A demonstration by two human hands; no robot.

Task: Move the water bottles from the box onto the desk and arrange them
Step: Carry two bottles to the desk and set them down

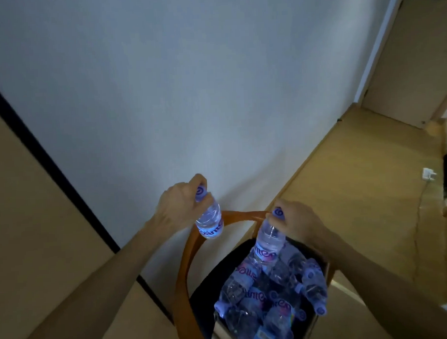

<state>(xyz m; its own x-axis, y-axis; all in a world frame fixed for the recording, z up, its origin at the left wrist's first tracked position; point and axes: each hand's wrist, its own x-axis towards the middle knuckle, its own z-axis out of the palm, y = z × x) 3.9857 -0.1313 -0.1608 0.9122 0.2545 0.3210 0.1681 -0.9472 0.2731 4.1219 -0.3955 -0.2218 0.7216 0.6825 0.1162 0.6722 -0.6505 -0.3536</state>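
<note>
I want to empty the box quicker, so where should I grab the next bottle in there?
Take one of the bottles in the box by its cap and neck, from above. They lie jumbled, caps poking up, and both hands already hold bottles so.

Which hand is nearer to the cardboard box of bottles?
The right hand. It holds a clear plastic water bottle by the cap right above the cardboard box. The left hand holds another bottle further left, beyond the orange curved chair back.
</note>
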